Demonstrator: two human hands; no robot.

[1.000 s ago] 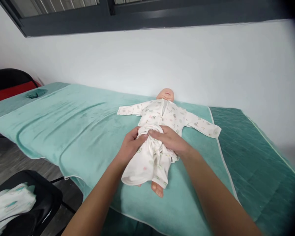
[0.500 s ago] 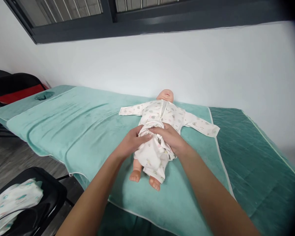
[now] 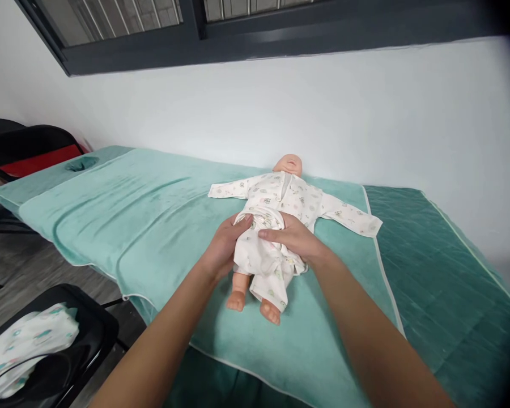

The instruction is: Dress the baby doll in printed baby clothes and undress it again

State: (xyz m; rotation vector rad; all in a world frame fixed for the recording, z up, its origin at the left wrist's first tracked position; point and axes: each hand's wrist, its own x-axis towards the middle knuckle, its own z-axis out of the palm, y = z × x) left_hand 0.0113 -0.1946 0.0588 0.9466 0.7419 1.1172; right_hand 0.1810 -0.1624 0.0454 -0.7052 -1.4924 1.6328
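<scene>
A baby doll (image 3: 289, 164) lies on its back, head toward the wall and feet toward me. It wears a white printed top (image 3: 304, 198) with the long sleeves spread out to both sides. White printed baby pants (image 3: 259, 255) cover its hips and legs, bunched around the waist; both bare feet stick out below the cuffs. My left hand (image 3: 226, 241) grips the waistband at the left side, thumb on top. At the right side my right hand (image 3: 297, 238) holds the same waistband, its thumb lying across the front. The fingertips under the fabric are hidden.
A light green sheet (image 3: 153, 204) covers the bed, with a darker green quilted cover (image 3: 446, 266) at right. A face hole (image 3: 81, 164) lies at the far left end. White printed cloth (image 3: 34, 345) rests on a black chair (image 3: 97, 326). Behind are a wall and window.
My hands have spread slightly apart at the waistband, and the front of the pants looks smoother and drawn up. The doll stays in place; the view has shifted a little.
</scene>
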